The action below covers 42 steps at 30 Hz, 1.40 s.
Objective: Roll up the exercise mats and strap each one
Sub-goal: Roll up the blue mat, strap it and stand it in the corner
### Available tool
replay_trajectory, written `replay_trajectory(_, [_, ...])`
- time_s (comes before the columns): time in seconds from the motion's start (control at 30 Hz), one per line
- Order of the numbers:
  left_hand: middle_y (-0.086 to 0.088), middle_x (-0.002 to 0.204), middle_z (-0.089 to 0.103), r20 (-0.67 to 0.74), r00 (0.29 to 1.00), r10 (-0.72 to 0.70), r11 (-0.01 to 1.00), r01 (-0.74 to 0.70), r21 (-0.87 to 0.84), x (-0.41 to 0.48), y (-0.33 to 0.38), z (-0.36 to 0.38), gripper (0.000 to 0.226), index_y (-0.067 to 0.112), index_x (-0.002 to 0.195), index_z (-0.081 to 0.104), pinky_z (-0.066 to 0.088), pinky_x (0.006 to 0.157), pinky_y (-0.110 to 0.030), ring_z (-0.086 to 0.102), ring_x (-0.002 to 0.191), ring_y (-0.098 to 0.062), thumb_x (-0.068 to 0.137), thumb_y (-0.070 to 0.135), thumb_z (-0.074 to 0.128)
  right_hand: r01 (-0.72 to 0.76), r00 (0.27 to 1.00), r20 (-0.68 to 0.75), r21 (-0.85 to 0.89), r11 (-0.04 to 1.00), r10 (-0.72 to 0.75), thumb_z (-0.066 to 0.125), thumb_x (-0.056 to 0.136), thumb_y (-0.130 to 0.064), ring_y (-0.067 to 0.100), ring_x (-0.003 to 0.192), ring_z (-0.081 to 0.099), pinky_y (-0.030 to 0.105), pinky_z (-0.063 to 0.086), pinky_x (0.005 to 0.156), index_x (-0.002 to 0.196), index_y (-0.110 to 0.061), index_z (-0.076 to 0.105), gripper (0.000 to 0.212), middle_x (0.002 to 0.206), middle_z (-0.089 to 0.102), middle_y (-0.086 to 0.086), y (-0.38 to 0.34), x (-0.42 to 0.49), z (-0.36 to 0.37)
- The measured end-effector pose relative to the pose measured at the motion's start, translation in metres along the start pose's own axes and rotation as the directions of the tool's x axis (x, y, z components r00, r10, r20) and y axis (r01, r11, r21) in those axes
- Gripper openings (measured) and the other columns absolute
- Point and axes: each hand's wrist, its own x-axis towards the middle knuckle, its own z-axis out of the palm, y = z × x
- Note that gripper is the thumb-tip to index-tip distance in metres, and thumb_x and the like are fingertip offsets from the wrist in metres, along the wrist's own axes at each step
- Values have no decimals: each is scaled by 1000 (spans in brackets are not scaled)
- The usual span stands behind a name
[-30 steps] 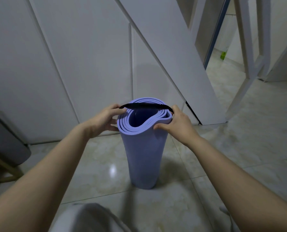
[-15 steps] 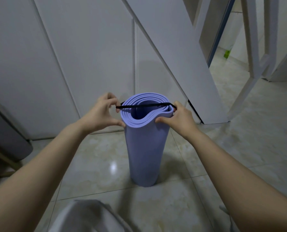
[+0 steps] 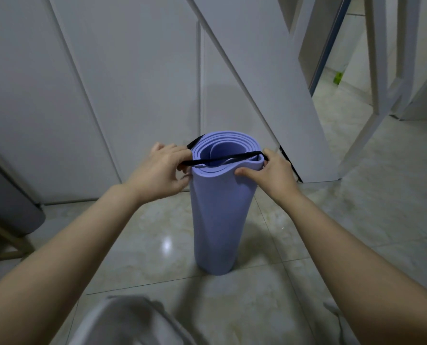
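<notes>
A purple exercise mat (image 3: 219,220), rolled up, stands on end on the tiled floor in front of me. A black strap (image 3: 228,158) stretches across its open top end. My left hand (image 3: 162,169) pinches the strap's left end against the roll's upper left side. My right hand (image 3: 269,170) grips the roll's upper right rim, thumb on the near side, and holds the strap's right end there. How far the strap runs down the far side of the roll is hidden.
White cabinet doors (image 3: 107,83) rise right behind the mat. A white slanted panel (image 3: 269,83) leans to the right of it. A grey chair with a wooden leg (image 3: 5,215) stands at the left. Open tiled floor (image 3: 369,195) extends to the right.
The strap has moved from the far rim toward the near side of the roll's top. My left hand has closed in on the roll's upper left side. My right hand keeps its grip.
</notes>
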Motion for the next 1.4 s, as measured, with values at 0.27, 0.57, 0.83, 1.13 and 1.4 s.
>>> replay_trajectory(0.27, [5,62,47,-70,931,-358,926,345,-154,-6,17,19,29,7,80,63,38,56,-33,42,58,-13,68,29,76,41,996,-79,-7,999,-41,78,60,-53,20,83,62,33,51,71,92,-19,62,49,88,66,2,3,-2,15])
replay_trajectory(0.57, [3,76,54,-254,866,-431,875,333,-351,-12,36,48,23,9,81,65,41,63,-25,45,66,-12,73,-10,54,105,979,-186,75,992,-89,77,74,-32,4,64,44,15,37,63,109,-22,65,38,82,52,-1,5,-24,24])
replay_trajectory(0.83, [9,70,45,-88,742,-665,688,562,-459,13,57,45,30,14,75,55,35,56,-10,45,60,-3,66,18,83,101,978,-193,99,990,-81,75,78,-26,14,80,60,29,53,74,106,-20,62,31,89,65,2,8,-22,25])
replay_trajectory(1.13, [-10,88,56,-257,863,-435,900,408,-152,-12,46,81,15,2,77,56,40,64,-32,52,77,-27,82,16,51,159,967,-216,86,984,-137,76,73,-6,4,50,38,19,37,56,65,-15,55,24,66,51,-4,19,-29,24])
replay_trajectory(1.4, [-5,120,58,-69,941,-330,944,331,-1,-43,21,86,38,8,113,60,41,88,-34,50,98,-24,95,33,38,159,987,3,-5,987,-159,73,79,-33,10,68,51,36,52,74,88,-10,65,26,89,54,-4,47,-48,27])
